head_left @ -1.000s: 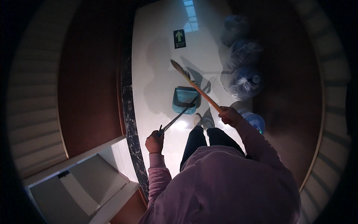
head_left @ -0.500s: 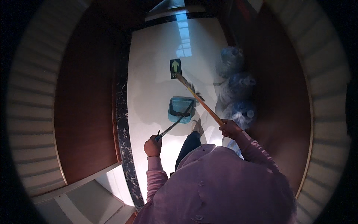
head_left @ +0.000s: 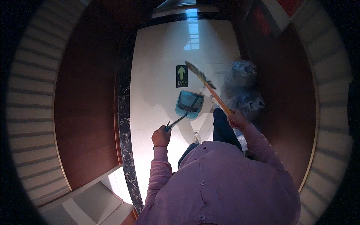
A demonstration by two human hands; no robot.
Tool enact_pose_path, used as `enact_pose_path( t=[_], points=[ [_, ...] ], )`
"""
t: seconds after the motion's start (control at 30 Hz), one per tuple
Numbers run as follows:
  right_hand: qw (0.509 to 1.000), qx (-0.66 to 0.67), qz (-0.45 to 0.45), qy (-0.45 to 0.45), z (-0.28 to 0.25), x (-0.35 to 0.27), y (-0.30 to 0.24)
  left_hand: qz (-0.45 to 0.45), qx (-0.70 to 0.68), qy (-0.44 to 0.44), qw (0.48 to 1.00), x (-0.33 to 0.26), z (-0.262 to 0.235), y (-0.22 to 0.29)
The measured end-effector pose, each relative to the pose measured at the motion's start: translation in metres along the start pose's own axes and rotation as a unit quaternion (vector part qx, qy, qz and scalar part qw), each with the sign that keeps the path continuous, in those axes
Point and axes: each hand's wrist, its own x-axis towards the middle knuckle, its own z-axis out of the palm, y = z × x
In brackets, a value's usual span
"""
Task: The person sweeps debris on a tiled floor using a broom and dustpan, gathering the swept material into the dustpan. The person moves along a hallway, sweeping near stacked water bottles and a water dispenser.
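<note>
My left hand (head_left: 161, 137) grips the long dark handle of a blue dustpan (head_left: 189, 104), which hangs just above the pale tiled floor (head_left: 157, 86) ahead of my feet. My right hand (head_left: 237, 119) holds the orange handle of a broom (head_left: 204, 83); its bristle head points forward and up, above the dustpan. Both arms wear a mauve long-sleeved shirt. My dark trousers and one light shoe (head_left: 196, 138) show below the dustpan.
A narrow corridor runs ahead between dark wooden walls (head_left: 90, 112). Large clear water bottles (head_left: 242, 88) stand along the right wall. A green arrow sign (head_left: 182, 76) is stuck on the floor. A black marble strip (head_left: 123, 123) edges the floor on the left.
I have moved forward along the corridor; the water bottles and the arrow sign have come closer. Both hands keep their hold on broom and dustpan. The white step at lower left has slid back.
</note>
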Motion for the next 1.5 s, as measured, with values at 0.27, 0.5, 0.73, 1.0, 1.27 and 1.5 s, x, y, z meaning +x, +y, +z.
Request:
enact_pose_path(
  t=[0.27,0.5,0.73,1.0,1.27,1.5],
  points=[
    [0.991,-0.132,-0.013,0.014,-0.066,0.154,-0.165,-0.087,0.055,-0.018,0.995,0.083,0.006,0.121],
    [0.941,-0.320,-0.015,0.106,-0.071,0.256,-0.220,-0.092,0.043,-0.008,0.995,0.147,0.011,0.186],
    [0.924,-0.381,-0.006,-0.025,-0.089,0.221,-0.203,-0.108,0.044,-0.011,0.993,0.189,-0.004,0.222],
    [0.992,-0.063,0.074,-0.085,-0.139,0.168,-0.247,-0.096,0.019,0.011,0.995,0.234,-0.046,0.245],
    [1.000,-0.008,0.010,0.008,-0.166,0.180,-0.307,-0.065,0.053,0.039,0.996,0.324,-0.072,0.284],
    [0.989,0.058,0.015,0.135,-0.186,0.246,-0.379,0.018,0.067,0.054,0.996,0.430,-0.070,0.309]
  ],
)
